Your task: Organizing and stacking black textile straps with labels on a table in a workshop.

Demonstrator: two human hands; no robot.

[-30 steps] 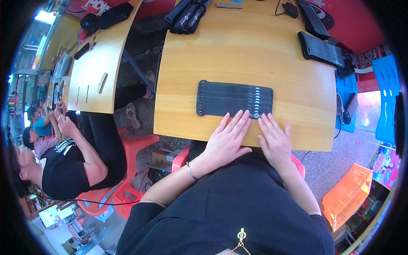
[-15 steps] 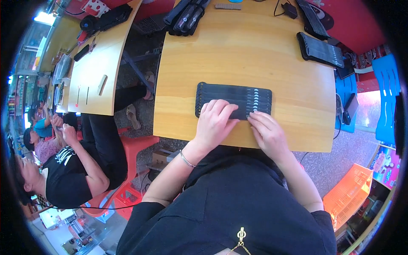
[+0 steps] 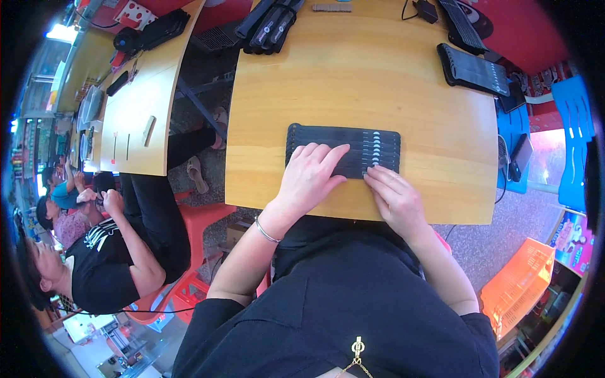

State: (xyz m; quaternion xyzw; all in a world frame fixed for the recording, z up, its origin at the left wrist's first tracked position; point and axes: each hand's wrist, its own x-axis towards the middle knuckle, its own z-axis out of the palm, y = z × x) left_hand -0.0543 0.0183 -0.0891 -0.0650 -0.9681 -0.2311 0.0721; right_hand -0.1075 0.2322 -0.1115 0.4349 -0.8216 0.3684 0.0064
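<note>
A stack of flat black strips [image 3: 328,135], overlapped in a stepped fan with white marks near the right end, lies on the wooden table in front of me. My left hand [image 3: 309,176] covers its lower left part, index finger and thumb spread apart, the other fingers bent over the strips. At the near edge, my right hand [image 3: 394,195] rests its outstretched fingertips beside the white marks, with the thumb apart from them. Parts of the lower strips are hidden under my hands.
More black bundles lie on the wooden table [image 3: 359,75]: one pile [image 3: 270,28] far left, another [image 3: 472,69] far right. A black adapter [image 3: 425,11] sits at the back. Left, a person [image 3: 101,264] sits by another table [image 3: 142,132]. An orange basket [image 3: 520,290] stands right.
My left hand has slid slightly left and its index finger has stretched out farther from the thumb. My right hand stays at the near edge. The view has shifted a little.
</note>
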